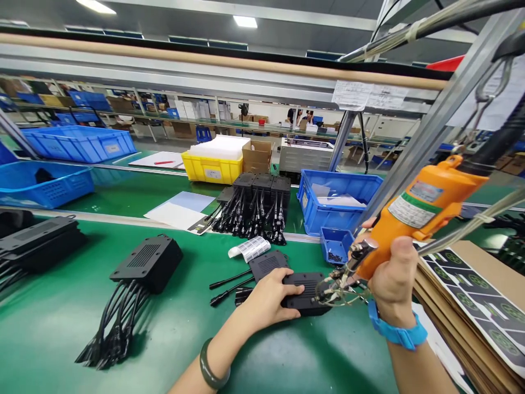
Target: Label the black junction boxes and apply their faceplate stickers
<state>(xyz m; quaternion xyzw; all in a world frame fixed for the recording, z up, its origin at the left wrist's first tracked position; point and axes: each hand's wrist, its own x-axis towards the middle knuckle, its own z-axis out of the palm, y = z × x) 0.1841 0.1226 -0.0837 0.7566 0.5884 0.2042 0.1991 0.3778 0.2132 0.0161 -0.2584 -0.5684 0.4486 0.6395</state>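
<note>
"What does your left hand [273, 298] have?"

"The left end of a black box [309, 293], lying flat on the green bench [184, 339]. The hand is half curled, fingers over the vented top, thumb along the near side."

"And your right hand [394, 273]?"

"Wrapped firmly around an orange driver [426, 200]. I hold it tilted, nose low over the right end of the box. Thin strings and ties hang about the nose, so I can't tell whether it touches."

"What sits around the box?"

"Just behind and to the left, a second box [268, 264] with dark leads; I can't tell whether the two meet. A curled label sheet [252, 249] lies behind that one. A small bin [336, 239] of dark bits stands behind the box, near the driver, with a big blue bin [328, 216] beyond it."

"Farther off?"

"A row of boxes [262, 186] behind the label sheet, their leads hanging toward me. Well to my left, a lone box [145, 260], its leads fanned out on the bench. By my right arm, printed sheets [471, 290] on stacked cardboard [455, 328]."
</note>
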